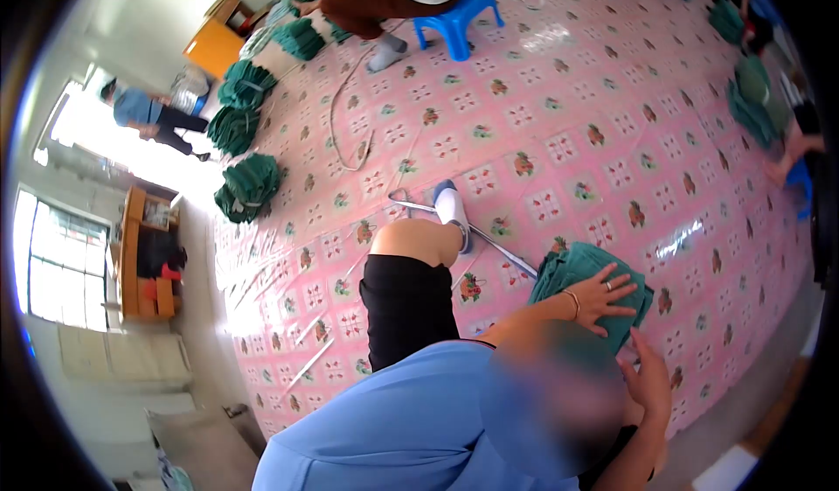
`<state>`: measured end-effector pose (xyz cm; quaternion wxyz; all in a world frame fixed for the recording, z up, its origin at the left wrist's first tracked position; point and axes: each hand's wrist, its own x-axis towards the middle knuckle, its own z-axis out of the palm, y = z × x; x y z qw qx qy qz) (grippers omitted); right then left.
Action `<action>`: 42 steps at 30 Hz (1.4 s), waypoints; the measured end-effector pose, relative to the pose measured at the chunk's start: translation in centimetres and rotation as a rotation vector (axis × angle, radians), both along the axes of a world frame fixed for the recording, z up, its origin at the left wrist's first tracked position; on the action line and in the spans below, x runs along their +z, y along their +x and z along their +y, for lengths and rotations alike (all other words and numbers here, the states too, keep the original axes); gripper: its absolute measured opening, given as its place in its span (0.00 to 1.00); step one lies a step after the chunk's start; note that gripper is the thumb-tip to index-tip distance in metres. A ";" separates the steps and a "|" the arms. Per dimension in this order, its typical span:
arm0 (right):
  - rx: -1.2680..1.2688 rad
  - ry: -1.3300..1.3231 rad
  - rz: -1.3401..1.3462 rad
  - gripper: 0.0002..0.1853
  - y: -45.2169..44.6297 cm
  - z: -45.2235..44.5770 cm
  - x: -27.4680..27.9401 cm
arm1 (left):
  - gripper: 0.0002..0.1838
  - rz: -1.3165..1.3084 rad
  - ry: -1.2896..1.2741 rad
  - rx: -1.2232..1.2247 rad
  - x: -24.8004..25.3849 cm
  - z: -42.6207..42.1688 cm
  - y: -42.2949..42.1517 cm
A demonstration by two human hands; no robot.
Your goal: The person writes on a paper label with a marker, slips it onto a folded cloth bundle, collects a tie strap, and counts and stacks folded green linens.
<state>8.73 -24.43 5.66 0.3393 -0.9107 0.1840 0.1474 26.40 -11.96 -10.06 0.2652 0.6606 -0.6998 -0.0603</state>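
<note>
A stack of folded green cloth (568,273) lies on the pink patterned floor sheet, to the right of my outstretched foot. My left hand (606,297), with a ring on one finger, rests flat on top of the stack, its fingers spread. Close to the stack's lower right corner is my right hand (645,373), with thumb and fingers apart and nothing seen between them. A pale strap (502,248) runs across the floor from beside my foot to the stack's left edge. A blurred patch hides part of the stack's near side.
Green cloth bundles (249,185) stand in a row at the left. A person sits on a blue stool (458,24) at the top; another person (144,111) is near the bright doorway. More people and green piles (753,98) are at the right edge.
</note>
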 end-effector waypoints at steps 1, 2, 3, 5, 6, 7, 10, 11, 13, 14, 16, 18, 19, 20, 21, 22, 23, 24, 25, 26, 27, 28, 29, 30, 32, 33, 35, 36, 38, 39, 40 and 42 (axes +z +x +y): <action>-0.003 0.001 0.021 0.33 0.0 0.0 -0.5 | 0.38 0.000 -0.009 0.002 0.1 0.2 0.0; 0.010 0.019 0.038 0.33 0.2 0.1 -1.0 | 0.39 0.006 -0.021 -0.001 0.2 0.2 0.0; 0.010 0.032 0.061 0.33 0.1 0.1 -1.5 | 0.38 0.002 -0.008 -0.005 0.3 0.3 0.0; -0.004 0.056 0.083 0.33 -0.7 -0.9 -3.5 | 0.38 0.002 0.018 0.014 0.6 0.7 0.0; 0.033 0.012 0.068 0.33 -0.6 -0.9 -3.4 | 0.38 -0.010 0.011 -0.005 0.8 0.2 0.0; 0.059 -0.034 0.059 0.33 -0.5 -0.5 -2.9 | 0.37 -0.022 0.026 -0.008 1.0 0.0 0.0; 0.056 -0.036 0.080 0.34 -0.7 -1.1 -3.5 | 0.37 -0.099 0.109 -0.016 2.7 0.1 -0.1; 0.049 -0.029 0.094 0.35 -0.8 -1.4 -3.6 | 0.37 -0.122 0.118 -0.025 3.2 -0.1 -0.3; 0.022 -0.023 0.125 0.35 -0.3 -1.5 -2.3 | 0.37 -0.167 0.155 -0.020 3.9 -0.1 -0.6; 0.018 -0.015 0.136 0.35 -0.1 -1.6 -1.9 | 0.37 -0.059 0.118 0.016 4.2 -0.1 -0.7; 0.056 -0.034 0.068 0.35 -0.6 -2.3 -2.1 | 0.38 0.161 0.048 0.093 5.0 -0.6 -0.9; 0.074 -0.042 0.028 0.35 -0.7 -2.4 -2.0 | 0.37 0.395 -0.033 0.233 5.1 -1.5 -0.1; 0.058 -0.033 0.052 0.34 -0.6 -2.3 -1.2 | 0.37 0.519 -0.054 0.314 5.2 -1.9 0.6; 0.060 -0.035 0.014 0.34 -0.8 -2.4 -1.2 | 0.37 0.643 -0.072 0.390 5.2 -2.1 1.2; 0.059 -0.039 -0.024 0.34 -1.0 -2.5 -1.4 | 0.36 0.823 -0.051 0.418 5.8 -2.3 2.1; 0.056 -0.044 -0.061 0.34 -1.3 -2.7 -1.5 | 0.36 0.972 -0.063 0.448 6.3 -2.5 3.2; 0.047 -0.049 -0.041 0.34 -1.4 -2.7 -1.5 | 0.36 1.122 -0.073 0.476 6.6 -2.7 4.3; 0.040 -0.053 -0.021 0.34 -1.4 -2.8 -1.3 | 0.36 1.273 -0.081 0.505 6.7 -2.7 5.2; 0.034 -0.056 0.002 0.35 -1.4 -2.8 -1.3 | 0.35 1.306 -0.074 0.551 6.6 -2.5 6.2; 0.029 -0.061 0.010 0.35 -1.5 -2.9 -1.3 | 0.35 1.341 -0.072 0.603 6.4 -2.2 7.1; 0.029 -0.068 0.018 0.35 -1.6 -2.9 -1.3 | 0.35 1.376 -0.074 0.657 6.7 -1.9 7.7; 0.033 -0.074 0.028 0.35 -1.5 -3.0 -1.3 | 0.34 1.418 -0.089 0.684 6.9 -1.5 8.2; 0.032 -0.078 0.026 0.35 -1.4 -3.0 -1.3 | 0.33 1.461 -0.105 0.714 7.3 -1.0 8.6; 0.034 -0.082 0.026 0.36 -1.4 -3.0 -1.4 | 0.32 1.505 -0.124 0.747 7.7 -0.5 8.9; 0.037 -0.091 0.035 0.36 -1.2 -3.0 -1.7 | 0.33 1.582 -0.157 0.769 8.2 0.6 9.5; 0.037 -0.096 0.043 0.36 -1.1 -2.9 -1.9 | 0.33 1.616 -0.163 0.783 8.3 1.1 9.8; 0.042 -0.100 0.038 0.36 -0.9 -2.9 -2.7 | 0.33 1.690 -0.188 0.798 8.4 2.2 10.4; 0.045 -0.099 0.024 0.35 -0.8 -2.8 -3.0 | 0.33 1.731 -0.206 0.796 8.6 2.7 10.6; 0.027 -0.063 -0.011 0.34 -1.0 -2.5 -3.4 | 0.34 1.782 -0.218 0.801 9.0 3.8 11.1; 0.005 -0.030 -0.033 0.34 -0.9 -2.1 -3.1 | 0.34 1.793 -0.214 0.806 10.1 4.4 11.3; -0.016 0.000 -0.055 0.33 -0.8 -1.8 -2.7 | 0.35 1.805 -0.211 0.809 10.9 4.9 11.6; -0.099 0.071 -0.091 0.31 -0.7 -1.3 -1.6 | 0.37 1.850 -0.255 0.770 10.2 5.7 13.3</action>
